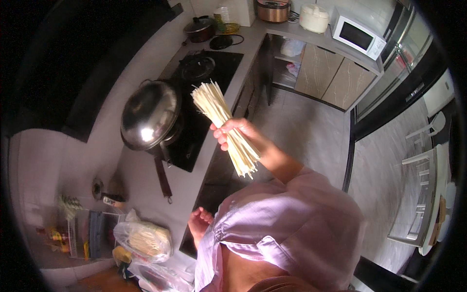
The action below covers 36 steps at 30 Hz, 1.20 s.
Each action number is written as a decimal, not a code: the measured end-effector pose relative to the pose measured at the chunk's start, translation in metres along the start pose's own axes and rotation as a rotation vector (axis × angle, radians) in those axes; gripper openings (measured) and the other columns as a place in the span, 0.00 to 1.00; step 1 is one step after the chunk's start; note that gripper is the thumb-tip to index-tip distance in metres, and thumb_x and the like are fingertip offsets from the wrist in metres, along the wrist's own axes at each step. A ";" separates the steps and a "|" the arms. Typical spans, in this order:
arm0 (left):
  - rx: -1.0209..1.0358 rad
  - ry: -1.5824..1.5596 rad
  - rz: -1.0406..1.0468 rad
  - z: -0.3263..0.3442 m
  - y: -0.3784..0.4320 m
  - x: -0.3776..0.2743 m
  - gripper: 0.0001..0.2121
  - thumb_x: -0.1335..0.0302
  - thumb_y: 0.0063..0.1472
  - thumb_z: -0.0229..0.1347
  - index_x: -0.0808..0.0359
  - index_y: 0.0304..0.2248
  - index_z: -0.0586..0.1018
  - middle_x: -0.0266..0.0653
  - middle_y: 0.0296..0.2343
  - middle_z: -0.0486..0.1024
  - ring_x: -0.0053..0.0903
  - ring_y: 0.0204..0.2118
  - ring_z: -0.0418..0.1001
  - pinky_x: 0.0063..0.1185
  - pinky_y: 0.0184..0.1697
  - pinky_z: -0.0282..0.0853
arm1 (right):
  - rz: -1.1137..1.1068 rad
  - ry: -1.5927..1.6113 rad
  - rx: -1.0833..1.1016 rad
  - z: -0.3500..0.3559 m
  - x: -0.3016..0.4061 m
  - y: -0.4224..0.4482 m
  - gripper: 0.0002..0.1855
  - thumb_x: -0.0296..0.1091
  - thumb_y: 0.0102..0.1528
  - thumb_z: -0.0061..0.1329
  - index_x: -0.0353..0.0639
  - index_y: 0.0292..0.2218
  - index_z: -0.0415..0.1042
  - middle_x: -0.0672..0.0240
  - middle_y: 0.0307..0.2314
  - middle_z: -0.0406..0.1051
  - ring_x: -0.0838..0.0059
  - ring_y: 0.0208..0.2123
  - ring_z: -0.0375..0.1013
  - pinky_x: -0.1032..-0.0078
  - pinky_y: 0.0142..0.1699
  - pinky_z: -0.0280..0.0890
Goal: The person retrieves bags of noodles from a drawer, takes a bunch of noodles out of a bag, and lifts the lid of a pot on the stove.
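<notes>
My right hand (233, 133) is closed around the middle of a bundle of dry noodles (215, 104), held up before the stove's front edge. To its left a wok with a domed metal lid (151, 113) stands on the black glass gas hob (199, 140), its dark handle (162, 177) pointing towards me. My left hand (200, 221) is low beside the counter's edge, its fingers curled and nothing visible in them; part of it is hidden by the shirt. On the counter near it lies a clear plastic bag (146, 241) with more dry noodles.
A lidded pot (200, 29), an oil bottle (228, 23) and a dark glass lid (221, 42) stand beyond the hob. A rice cooker (273, 11), a cream container (313, 18) and a microwave (357, 34) line the far counter. A cabinet door (268, 73) hangs ajar. A wire rack (96, 233) is at lower left.
</notes>
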State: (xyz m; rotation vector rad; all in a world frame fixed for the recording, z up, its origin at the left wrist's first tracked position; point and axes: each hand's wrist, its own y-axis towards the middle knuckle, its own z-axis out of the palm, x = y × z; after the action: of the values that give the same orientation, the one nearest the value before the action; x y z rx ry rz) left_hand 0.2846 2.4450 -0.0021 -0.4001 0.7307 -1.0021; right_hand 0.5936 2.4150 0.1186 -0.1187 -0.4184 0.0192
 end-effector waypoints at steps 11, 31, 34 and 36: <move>-0.139 -0.045 -0.001 -0.034 0.069 0.003 0.05 0.71 0.48 0.46 0.62 0.19 0.69 0.26 0.10 0.57 0.17 0.14 0.54 0.16 0.17 0.52 | -0.153 -0.006 -0.119 -0.049 0.052 -0.059 0.14 0.30 0.41 0.44 0.37 0.32 0.61 0.71 0.21 0.62 0.83 0.22 0.62 0.84 0.29 0.61; -0.482 -0.227 0.178 -0.119 0.101 -0.021 0.17 0.60 0.57 0.38 0.59 0.16 0.66 0.26 0.07 0.57 0.16 0.08 0.48 0.15 0.10 0.45 | -0.182 0.085 -0.135 -0.090 0.101 -0.100 0.13 0.28 0.41 0.43 0.37 0.32 0.61 0.70 0.21 0.62 0.83 0.21 0.62 0.82 0.28 0.60; -0.506 -0.149 0.155 -0.115 0.099 -0.023 0.16 0.61 0.57 0.38 0.59 0.17 0.66 0.26 0.08 0.57 0.16 0.08 0.48 0.15 0.09 0.44 | -0.190 0.085 -0.142 -0.090 0.101 -0.100 0.12 0.28 0.41 0.43 0.37 0.32 0.62 0.70 0.21 0.62 0.83 0.21 0.62 0.82 0.28 0.61; -0.525 -0.087 0.145 -0.114 0.098 -0.022 0.17 0.60 0.57 0.38 0.59 0.17 0.65 0.26 0.08 0.57 0.16 0.08 0.48 0.15 0.09 0.44 | -0.164 0.104 -0.135 -0.093 0.100 -0.099 0.12 0.28 0.41 0.43 0.37 0.32 0.62 0.70 0.21 0.62 0.83 0.21 0.63 0.82 0.28 0.61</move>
State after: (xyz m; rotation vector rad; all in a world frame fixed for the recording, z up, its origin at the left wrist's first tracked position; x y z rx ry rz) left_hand 0.2558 2.5153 -0.1333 -0.8280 0.9282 -0.6429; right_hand 0.7223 2.3112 0.0868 -0.2175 -0.3243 -0.1760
